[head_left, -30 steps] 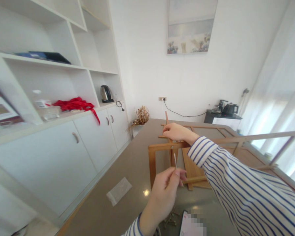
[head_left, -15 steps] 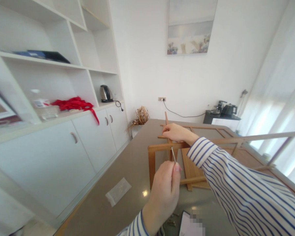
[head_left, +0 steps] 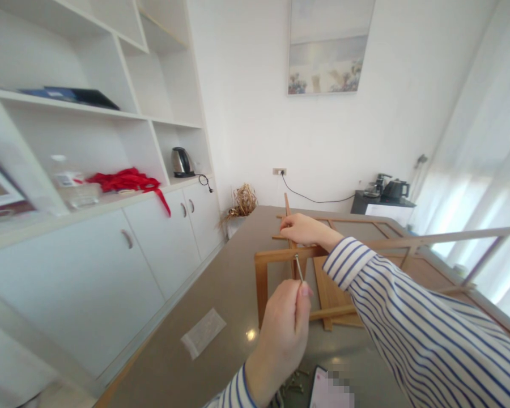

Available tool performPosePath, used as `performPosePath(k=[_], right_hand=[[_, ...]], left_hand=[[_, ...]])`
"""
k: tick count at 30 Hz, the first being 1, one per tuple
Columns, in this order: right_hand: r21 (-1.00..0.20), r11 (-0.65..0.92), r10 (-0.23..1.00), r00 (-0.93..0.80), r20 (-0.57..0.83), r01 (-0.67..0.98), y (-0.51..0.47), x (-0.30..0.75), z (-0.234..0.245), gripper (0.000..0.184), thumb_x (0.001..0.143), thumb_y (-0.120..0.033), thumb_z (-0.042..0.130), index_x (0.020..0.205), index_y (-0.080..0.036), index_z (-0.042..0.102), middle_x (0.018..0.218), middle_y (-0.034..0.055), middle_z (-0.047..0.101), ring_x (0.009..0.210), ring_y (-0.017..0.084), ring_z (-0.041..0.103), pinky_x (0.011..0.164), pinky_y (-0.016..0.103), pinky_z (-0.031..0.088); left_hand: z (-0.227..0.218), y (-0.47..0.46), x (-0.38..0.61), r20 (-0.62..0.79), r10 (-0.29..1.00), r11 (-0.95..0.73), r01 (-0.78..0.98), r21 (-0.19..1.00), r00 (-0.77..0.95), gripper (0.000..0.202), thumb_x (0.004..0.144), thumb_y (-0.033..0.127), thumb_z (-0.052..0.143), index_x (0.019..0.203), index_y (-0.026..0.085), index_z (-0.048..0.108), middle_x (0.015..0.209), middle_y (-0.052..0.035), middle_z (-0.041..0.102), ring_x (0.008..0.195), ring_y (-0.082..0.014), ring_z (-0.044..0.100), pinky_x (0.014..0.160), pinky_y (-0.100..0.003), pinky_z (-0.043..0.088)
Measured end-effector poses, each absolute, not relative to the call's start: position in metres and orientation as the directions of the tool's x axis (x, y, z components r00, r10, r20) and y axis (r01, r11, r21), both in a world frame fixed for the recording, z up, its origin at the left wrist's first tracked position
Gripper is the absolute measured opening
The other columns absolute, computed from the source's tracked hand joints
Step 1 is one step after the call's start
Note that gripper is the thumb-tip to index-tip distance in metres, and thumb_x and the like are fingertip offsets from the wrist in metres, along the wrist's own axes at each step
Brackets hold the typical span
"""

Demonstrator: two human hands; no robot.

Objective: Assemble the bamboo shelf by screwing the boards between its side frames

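My left hand is closed around a hex key, a thin metal shaft rising from between thumb and fingers; the rest of it is hidden in the fist. Its tip meets the side of the top rail of a wooden frame. Behind that rail, my right hand is closed on a narrow wooden slat that slants up past the fingers. The frame stands on the table, with its left post below the rail's corner.
Several screws lie beside a phone near the front. A clear plastic bag rests on the table. Wooden panels and more framing spread to the right. White cabinets line the left.
The view has shifted very slightly. Both hands keep their grips, and the hex key's tip stays at the same spot on the rail.
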State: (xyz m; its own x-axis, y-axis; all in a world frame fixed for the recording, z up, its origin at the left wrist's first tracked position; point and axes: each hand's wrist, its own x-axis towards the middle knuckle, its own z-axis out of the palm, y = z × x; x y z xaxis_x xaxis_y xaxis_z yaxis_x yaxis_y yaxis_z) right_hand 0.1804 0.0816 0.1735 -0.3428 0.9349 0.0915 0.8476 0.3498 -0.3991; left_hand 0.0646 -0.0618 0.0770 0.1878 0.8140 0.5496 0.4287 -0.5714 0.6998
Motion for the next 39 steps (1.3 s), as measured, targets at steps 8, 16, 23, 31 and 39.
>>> performPosePath(k=[8,16,23,31,39], right_hand=[[-0.412,0.342,0.935,-0.349,0.06,0.844,0.077,0.18,0.177,0.032,0.079,-0.028,0.052,0.102,-0.016,0.07,0.08,0.0033,0.07,0.063,0.011,0.06,0.058,0.018,0.041],[-0.414,0.347,0.934,-0.348,0.077,0.841,0.076,0.18,0.177,0.032,0.079,-0.029,0.051,0.101,-0.015,0.07,0.082,0.0048,0.07,0.064,0.012,0.06,0.058,0.018,0.041],[-0.423,0.354,0.932,-0.352,0.085,0.834,0.076,0.18,0.177,0.032,0.078,-0.028,0.052,0.1,-0.015,0.071,0.083,0.0048,0.07,0.068,0.013,0.061,0.061,0.019,0.042],[-0.417,0.362,0.929,-0.36,0.087,0.834,0.075,0.18,0.178,0.032,0.078,-0.028,0.052,0.1,-0.015,0.071,0.089,0.0049,0.071,0.076,0.014,0.062,0.062,0.018,0.042],[-0.427,0.352,0.931,-0.358,0.069,0.833,0.072,0.179,0.179,0.032,0.079,-0.029,0.05,0.099,-0.015,0.07,0.083,0.0047,0.071,0.064,0.013,0.061,0.058,0.019,0.042]], left_hand=[[0.079,-0.062,0.065,0.55,0.818,-0.564,0.427,0.707,0.17,0.029,0.096,0.029,0.032,0.079,0.018,0.053,0.075,-0.0037,0.058,0.072,-0.0152,0.054,0.066,-0.026,0.039],[0.079,-0.063,0.063,0.543,0.826,-0.55,0.429,0.717,0.152,0.03,0.097,0.03,0.03,0.077,0.018,0.05,0.072,-0.0026,0.055,0.069,-0.014,0.052,0.065,-0.026,0.038],[0.079,-0.061,0.058,0.583,0.794,-0.579,0.504,0.64,0.171,0.029,0.096,0.028,0.03,0.075,0.018,0.048,0.071,-0.0023,0.052,0.069,-0.0145,0.049,0.065,-0.026,0.037],[0.081,-0.065,0.062,0.526,0.839,-0.533,0.412,0.739,0.143,0.032,0.097,0.033,0.031,0.08,0.018,0.053,0.071,-0.0021,0.056,0.068,-0.0137,0.053,0.064,-0.025,0.038],[0.08,-0.068,0.068,0.498,0.86,-0.502,0.345,0.793,0.107,0.034,0.096,0.035,0.035,0.079,0.017,0.058,0.07,-0.0024,0.061,0.066,-0.0133,0.056,0.063,-0.024,0.04]])
